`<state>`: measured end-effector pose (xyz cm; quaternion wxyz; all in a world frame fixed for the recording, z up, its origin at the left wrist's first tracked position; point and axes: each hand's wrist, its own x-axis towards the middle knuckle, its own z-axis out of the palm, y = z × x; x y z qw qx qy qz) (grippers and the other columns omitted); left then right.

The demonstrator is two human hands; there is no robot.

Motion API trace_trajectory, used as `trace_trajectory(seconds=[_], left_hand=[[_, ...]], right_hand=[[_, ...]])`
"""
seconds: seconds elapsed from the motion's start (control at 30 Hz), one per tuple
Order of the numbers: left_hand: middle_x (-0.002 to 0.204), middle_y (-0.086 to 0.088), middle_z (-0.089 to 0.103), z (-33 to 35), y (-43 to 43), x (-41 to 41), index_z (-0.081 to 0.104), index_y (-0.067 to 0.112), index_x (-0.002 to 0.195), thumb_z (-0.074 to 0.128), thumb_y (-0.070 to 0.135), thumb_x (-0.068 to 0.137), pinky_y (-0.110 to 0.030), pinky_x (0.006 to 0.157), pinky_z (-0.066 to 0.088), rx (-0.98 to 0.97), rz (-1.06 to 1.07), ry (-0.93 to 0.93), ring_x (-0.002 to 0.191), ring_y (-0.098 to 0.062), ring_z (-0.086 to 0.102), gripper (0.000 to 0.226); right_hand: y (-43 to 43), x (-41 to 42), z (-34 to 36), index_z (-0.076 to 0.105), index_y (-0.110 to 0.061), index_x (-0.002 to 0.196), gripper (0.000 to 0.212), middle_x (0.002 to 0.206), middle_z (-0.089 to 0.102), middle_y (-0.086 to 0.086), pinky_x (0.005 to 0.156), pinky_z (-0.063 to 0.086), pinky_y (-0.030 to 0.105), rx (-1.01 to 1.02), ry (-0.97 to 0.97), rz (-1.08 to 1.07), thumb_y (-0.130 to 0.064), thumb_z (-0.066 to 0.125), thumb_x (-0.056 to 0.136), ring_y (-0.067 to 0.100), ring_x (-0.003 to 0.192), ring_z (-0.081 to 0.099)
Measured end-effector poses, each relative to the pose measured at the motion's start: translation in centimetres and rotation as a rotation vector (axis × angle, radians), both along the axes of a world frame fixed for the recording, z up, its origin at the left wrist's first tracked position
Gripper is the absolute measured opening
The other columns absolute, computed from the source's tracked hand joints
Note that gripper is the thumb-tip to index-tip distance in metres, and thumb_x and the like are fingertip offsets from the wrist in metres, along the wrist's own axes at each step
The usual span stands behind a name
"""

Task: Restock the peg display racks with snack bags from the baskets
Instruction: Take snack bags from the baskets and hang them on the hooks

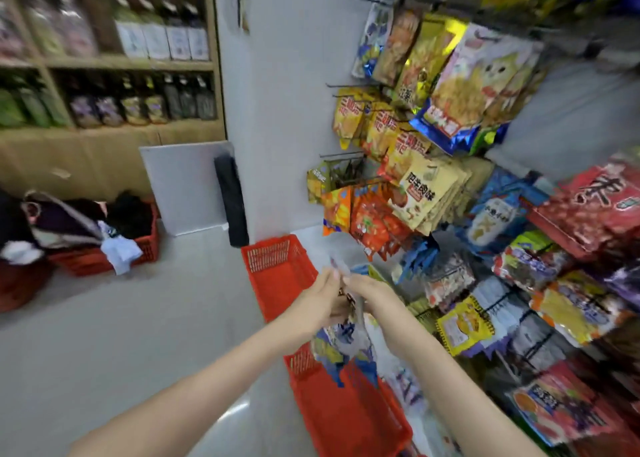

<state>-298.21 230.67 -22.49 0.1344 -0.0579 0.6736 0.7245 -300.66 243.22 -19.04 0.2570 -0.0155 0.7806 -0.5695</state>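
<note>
Holds a bunch of snack bags (346, 344) above the near red basket (277, 276), which sits on the pale floor (138, 335) just beside the foot of the peg display rack (450, 127). Grips the bunch from one side with the left hand (318, 306), fingers curled up against the bag tops. Clamps the right hand (375, 301) on the same bunch from the other side, thumb toward the left fingertips, the two hands almost touching. Lets the bags hang down between the wrists in blue, white and yellow, their lower edges over the basket's mesh wall; cannot make out any print through the motion blur. Faces, on the right, the rack crowded with hanging packets in yellow, orange, red and blue, with thin black pegs (346, 84) jutting out along its left edge. Looks past the hands, farther left across the floor, to a second red basket (149, 245) heaped with dark clothing (128, 214), a wooden shelf (131, 62) lined with bottles (166, 37), and a white board (183, 186) leaning on the wall beside a black roll (232, 197).
</note>
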Motion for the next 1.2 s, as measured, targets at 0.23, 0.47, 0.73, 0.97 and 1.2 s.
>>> trace_trajectory(seconds=[0.23, 0.47, 0.73, 0.97, 1.2], left_hand=[[0.105, -0.006, 0.067, 4.8, -10.7, -6.7, 0.050, 0.040, 0.102, 0.041, 0.036, 0.101, -0.034, 0.092, 0.053, -0.225, -0.114, 0.249, 0.096, -0.014, 0.067, 0.010], [0.108, 0.007, 0.051, 7.9, -16.7, -15.4, 0.045, 0.019, 0.122, 0.075, 0.036, 0.080, -0.026, 0.087, 0.045, -0.554, 0.270, 0.522, 0.096, -0.006, 0.051, 0.055], [0.096, 0.001, 0.066, 9.2, -24.0, -31.0, 0.051, 0.025, 0.092, 0.075, 0.033, 0.080, -0.043, 0.082, 0.056, -0.169, 0.164, 0.312, 0.087, -0.019, 0.068, 0.028], [0.083, -0.006, 0.075, 12.0, -29.7, -42.5, 0.067, 0.018, 0.089, 0.068, 0.019, 0.088, -0.046, 0.076, 0.059, -0.070, 0.165, 0.309, 0.076, -0.026, 0.073, 0.001], [0.094, -0.009, 0.074, 12.8, -32.5, -53.8, 0.065, 0.009, 0.101, 0.057, 0.010, 0.094, -0.033, 0.065, 0.060, 0.000, 0.051, 0.306, 0.077, -0.020, 0.073, 0.010]], right_hand=[[-8.1, -7.4, 5.0, 0.068, -0.010, 0.097, 0.013, 0.094, 0.067, 0.008, 0.074, 0.045, 0.028, 0.215, 0.356, 0.033, -0.009, 0.056, 0.092, 0.018, 0.089, 0.061], [-12.2, -14.6, 8.5, 0.071, -0.018, 0.079, 0.008, 0.084, 0.070, 0.000, 0.076, 0.049, 0.038, 0.214, 0.524, -0.123, -0.019, 0.067, 0.086, 0.022, 0.083, 0.065], [-18.9, -29.6, 10.3, 0.068, -0.016, 0.076, 0.011, 0.076, 0.066, -0.002, 0.062, 0.044, 0.019, 0.249, 0.716, -0.097, -0.024, 0.075, 0.080, 0.000, 0.065, 0.058], [-23.9, -42.3, 12.6, 0.069, -0.017, 0.077, 0.007, 0.074, 0.065, 0.000, 0.067, 0.044, 0.028, 0.222, 0.742, 0.007, -0.020, 0.072, 0.083, 0.012, 0.070, 0.060], [-25.5, -52.2, 13.8, 0.074, -0.024, 0.088, 0.015, 0.088, 0.073, -0.010, 0.078, 0.050, 0.019, 0.217, 0.679, -0.053, -0.013, 0.062, 0.090, 0.005, 0.087, 0.066]])
